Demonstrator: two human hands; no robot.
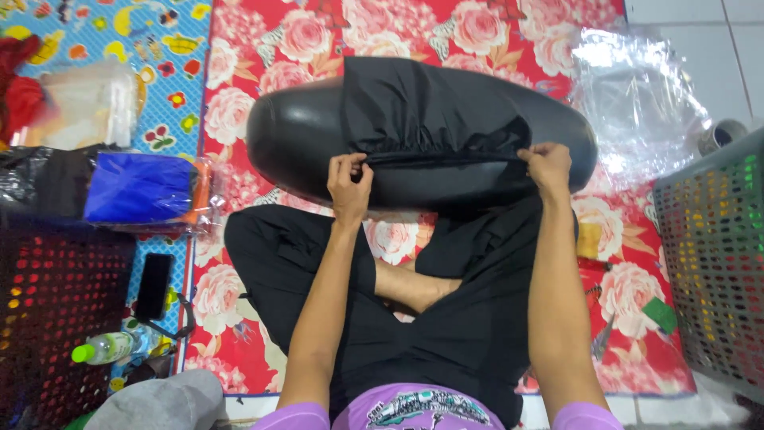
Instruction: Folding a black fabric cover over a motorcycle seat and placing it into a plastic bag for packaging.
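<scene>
The long, glossy black padded seat (302, 139) lies crosswise just ahead of the person's crossed legs on the red rose-patterned floor mat (239, 103), its long axis running left to right. A gathered black fabric cover (422, 107) drapes over its middle. The left hand (348, 185) and right hand (547, 165) each pinch the cover's near hem, equally close, spread along that axis.
</scene>
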